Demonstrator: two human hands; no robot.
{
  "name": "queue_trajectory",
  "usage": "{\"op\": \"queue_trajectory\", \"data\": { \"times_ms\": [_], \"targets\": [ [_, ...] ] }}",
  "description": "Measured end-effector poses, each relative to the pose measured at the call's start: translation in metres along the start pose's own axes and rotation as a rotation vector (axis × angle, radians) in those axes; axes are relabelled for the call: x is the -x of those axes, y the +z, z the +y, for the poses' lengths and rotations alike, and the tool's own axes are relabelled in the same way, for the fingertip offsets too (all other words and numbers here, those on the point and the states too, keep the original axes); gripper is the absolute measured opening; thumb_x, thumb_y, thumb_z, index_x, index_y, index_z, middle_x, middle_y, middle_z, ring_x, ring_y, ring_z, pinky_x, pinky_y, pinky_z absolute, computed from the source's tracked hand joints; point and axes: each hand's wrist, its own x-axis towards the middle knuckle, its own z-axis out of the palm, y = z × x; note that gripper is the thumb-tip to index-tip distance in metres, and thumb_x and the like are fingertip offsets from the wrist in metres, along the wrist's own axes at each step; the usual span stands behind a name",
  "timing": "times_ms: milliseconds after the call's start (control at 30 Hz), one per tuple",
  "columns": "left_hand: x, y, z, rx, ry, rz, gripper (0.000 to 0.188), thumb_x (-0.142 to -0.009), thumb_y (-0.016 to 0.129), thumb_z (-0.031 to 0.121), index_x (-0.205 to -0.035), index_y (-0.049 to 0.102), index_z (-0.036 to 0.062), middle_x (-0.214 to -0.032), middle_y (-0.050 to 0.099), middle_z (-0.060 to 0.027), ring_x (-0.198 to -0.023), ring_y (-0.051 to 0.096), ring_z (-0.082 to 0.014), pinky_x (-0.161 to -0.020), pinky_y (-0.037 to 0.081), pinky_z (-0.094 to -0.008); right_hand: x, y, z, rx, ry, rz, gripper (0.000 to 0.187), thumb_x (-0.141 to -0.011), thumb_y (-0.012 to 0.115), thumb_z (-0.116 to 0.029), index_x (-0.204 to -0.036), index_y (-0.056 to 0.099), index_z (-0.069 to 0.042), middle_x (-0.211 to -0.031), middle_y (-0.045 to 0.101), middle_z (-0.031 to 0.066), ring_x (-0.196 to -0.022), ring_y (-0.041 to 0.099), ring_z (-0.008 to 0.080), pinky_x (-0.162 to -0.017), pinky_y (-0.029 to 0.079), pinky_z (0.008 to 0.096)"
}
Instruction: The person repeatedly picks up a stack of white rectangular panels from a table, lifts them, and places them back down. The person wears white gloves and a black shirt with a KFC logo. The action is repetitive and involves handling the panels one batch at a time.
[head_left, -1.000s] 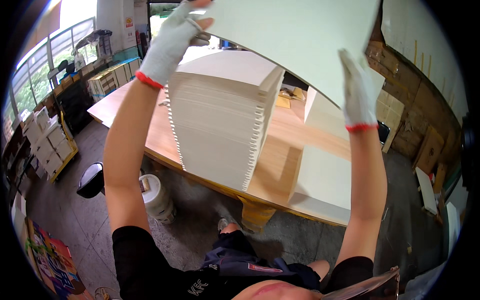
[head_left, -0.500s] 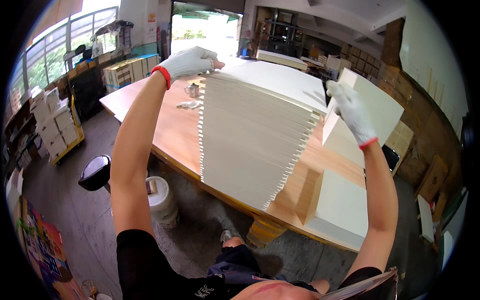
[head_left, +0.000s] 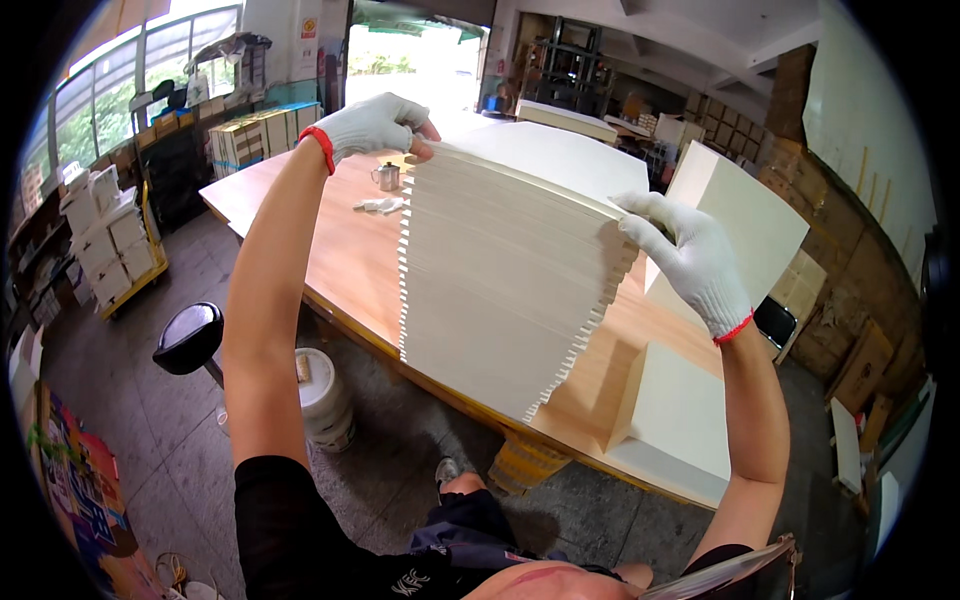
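Note:
A tall stack of pale grey-white sheets (head_left: 500, 280) stands on the table, its layered front facing me and its side edges stepped like teeth. Its white top face (head_left: 560, 150) stretches away at the far end. My left hand (head_left: 375, 130), in a white knit glove with a red cuff, closes its fingertips and thumb over the top left front corner. At the opposite corner my right hand (head_left: 685, 255), gloved alike, has fingers above and thumb below the top edge, pinching it. How many sheets lie between the fingers is hidden.
The wooden table (head_left: 350, 260) carries a small metal cup (head_left: 387, 176), a white glove (head_left: 380, 206), a low white block (head_left: 675, 410) and a taller one (head_left: 735, 215) at right. A lidded white bucket (head_left: 325, 395) and a black stool (head_left: 188, 335) stand on the floor at left.
My right hand has come down and left from above the white block to the stack's right corner, closing on its edge. My left hand has stayed at its corner, fingers slightly shifted.

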Motion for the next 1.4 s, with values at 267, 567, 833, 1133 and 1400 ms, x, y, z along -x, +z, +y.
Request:
{"op": "queue_trajectory", "data": {
  "times_ms": [267,567,833,1133,1400],
  "targets": [
    [-0.003,0.0,0.005,-0.034,-0.032,0.037,0.028,-0.078,0.082,0.013,-0.101,0.075,-0.0009,-0.084,0.073,-0.0046,-0.079,0.065,-0.0099,-0.078,0.05,-0.0253,-0.002,0.0,-0.002,0.048,-0.006,0.009,0.036,-0.093,0.065,-0.029,-0.113,0.074,-0.001,-0.108,0.075,0.0153,-0.09,0.071,0.0224,-0.083,0.054,0.0304],
    [-0.008,-0.001,-0.006,-0.045,-0.003,0.037,0.029,-0.076,0.083,0.013,-0.101,0.076,-0.001,-0.083,0.074,-0.0061,-0.078,0.066,-0.0104,-0.076,0.052,-0.0251,-0.003,0.0,-0.007,0.047,0.002,-0.01,0.035,-0.092,0.066,-0.027,-0.114,0.073,-0.001,-0.104,0.075,0.0173,-0.085,0.072,0.0226,-0.079,0.055,0.0309],
    [-0.002,0.0,0.001,-0.099,-0.008,0.081,0.028,-0.075,0.084,0.014,-0.099,0.078,0.0012,-0.083,0.075,-0.0059,-0.078,0.066,-0.0096,-0.075,0.051,-0.0245,-0.002,0.0,-0.006,0.085,-0.039,0.006,0.035,-0.092,0.066,-0.027,-0.114,0.073,-0.001,-0.104,0.075,0.0171,-0.084,0.073,0.0228,-0.079,0.056,0.0315],
    [-0.001,0.002,-0.003,-0.079,0.009,0.085,0.027,-0.074,0.084,0.014,-0.097,0.078,0.0018,-0.081,0.074,-0.0051,-0.077,0.064,-0.0093,-0.073,0.05,-0.0246,-0.002,0.001,-0.012,0.077,-0.013,-0.007,0.034,-0.093,0.066,-0.024,-0.116,0.073,-0.001,-0.101,0.075,0.016,-0.084,0.072,0.0222,-0.078,0.055,0.03],
    [-0.002,-0.001,0.002,-0.138,-0.003,0.048,0.028,-0.075,0.082,0.016,-0.098,0.077,-0.0007,-0.082,0.074,-0.0063,-0.077,0.064,-0.01,-0.074,0.049,-0.0248,0.0,0.003,-0.004,0.031,-0.037,0.019,0.032,-0.092,0.067,-0.023,-0.115,0.073,-0.001,-0.1,0.075,0.0187,-0.085,0.072,0.0227,-0.079,0.055,0.031]
  ]
}}
